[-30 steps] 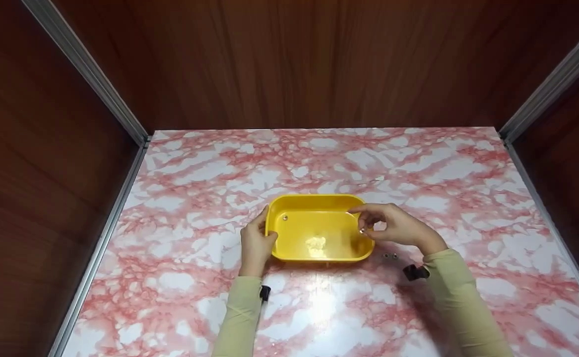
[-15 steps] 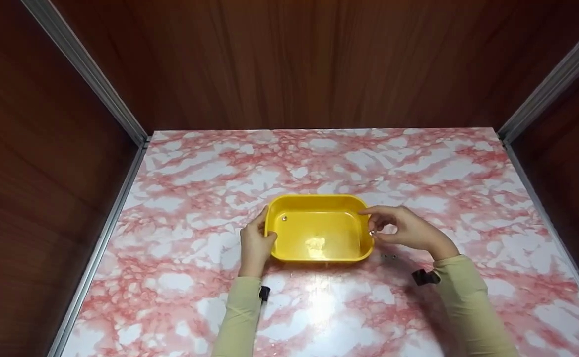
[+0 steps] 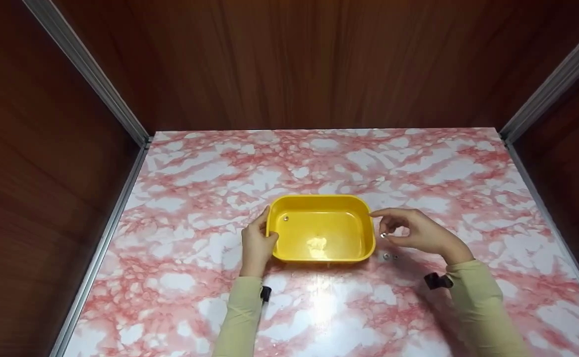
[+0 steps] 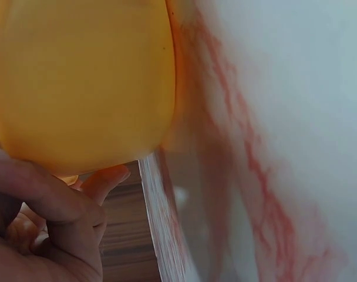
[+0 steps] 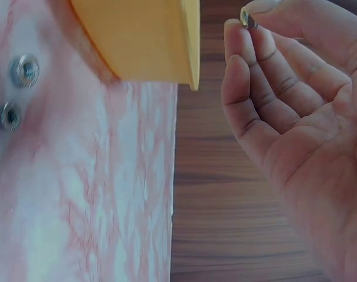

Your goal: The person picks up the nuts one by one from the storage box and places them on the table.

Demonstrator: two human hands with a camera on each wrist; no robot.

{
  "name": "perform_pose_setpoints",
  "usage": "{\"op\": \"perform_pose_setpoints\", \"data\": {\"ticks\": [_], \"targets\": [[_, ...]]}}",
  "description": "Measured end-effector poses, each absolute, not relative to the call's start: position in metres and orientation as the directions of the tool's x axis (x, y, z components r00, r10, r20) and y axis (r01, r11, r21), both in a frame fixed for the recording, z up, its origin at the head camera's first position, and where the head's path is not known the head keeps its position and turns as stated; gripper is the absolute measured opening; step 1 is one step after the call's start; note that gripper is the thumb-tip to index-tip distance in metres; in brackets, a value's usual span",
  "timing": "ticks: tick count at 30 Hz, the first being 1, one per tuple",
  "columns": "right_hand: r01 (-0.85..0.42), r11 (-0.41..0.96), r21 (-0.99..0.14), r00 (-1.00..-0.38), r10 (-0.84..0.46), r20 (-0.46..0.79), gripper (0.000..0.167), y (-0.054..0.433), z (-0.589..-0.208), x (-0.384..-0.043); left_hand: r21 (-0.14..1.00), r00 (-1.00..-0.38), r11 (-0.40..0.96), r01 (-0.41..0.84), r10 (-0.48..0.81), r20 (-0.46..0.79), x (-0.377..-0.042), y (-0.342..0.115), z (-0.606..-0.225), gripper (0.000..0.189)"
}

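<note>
A yellow rectangular plastic bin [image 3: 319, 255] is gripped at its left side by my left hand [image 3: 258, 245], thumb over the rim and fingers outside. One small metal nut [image 3: 286, 218] lies inside it, near the far left corner. Just off the bin's right side, my right hand [image 3: 418, 232] pinches another small shiny nut [image 5: 247, 19] between thumb and fingertip, with the index finger stretched toward the rim. Below that hand, two flanged nuts lie side by side on the table: a left nut [image 3: 386, 256] and a right nut [image 3: 395, 257].
A table top [image 3: 195, 297] with a red and white marbled pattern lies under everything. Dark wood-grain panels [image 3: 289, 64] stand behind and on both sides, with grey metal rails [image 3: 91, 74] along the corners. Each wrist carries a black strap mount [image 3: 437, 281].
My right hand has drawn back to the right, from over the bin's right end to outside its rim, still pinching the nut. My left hand and the bin stay practically in place.
</note>
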State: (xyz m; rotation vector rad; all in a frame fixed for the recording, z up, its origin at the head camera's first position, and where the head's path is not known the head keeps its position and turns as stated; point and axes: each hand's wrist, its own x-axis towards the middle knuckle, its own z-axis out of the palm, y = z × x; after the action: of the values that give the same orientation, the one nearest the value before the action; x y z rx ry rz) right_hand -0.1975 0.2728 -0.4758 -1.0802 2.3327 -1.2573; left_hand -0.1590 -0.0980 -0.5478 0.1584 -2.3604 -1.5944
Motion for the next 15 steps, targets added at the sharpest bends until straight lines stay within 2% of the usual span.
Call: {"op": "perform_pose_setpoints", "data": {"ticks": [8, 15], "targets": [[-0.484, 0.337, -0.808, -0.686, -0.719, 0.112, 0.054, 0.289, -0.485, -0.196, 0.923, -0.951, 0.379, 0.068, -0.254, 0.175, -0.159, -0.098, -0.548, 0.068], [-0.429, 0.372, -0.823, -0.712, -0.700, 0.054, 0.053, 0.295, -0.485, -0.183, 0.930, -0.955, 0.361, 0.069, -0.247, 0.167, -0.160, -0.098, -0.550, 0.068]]}}
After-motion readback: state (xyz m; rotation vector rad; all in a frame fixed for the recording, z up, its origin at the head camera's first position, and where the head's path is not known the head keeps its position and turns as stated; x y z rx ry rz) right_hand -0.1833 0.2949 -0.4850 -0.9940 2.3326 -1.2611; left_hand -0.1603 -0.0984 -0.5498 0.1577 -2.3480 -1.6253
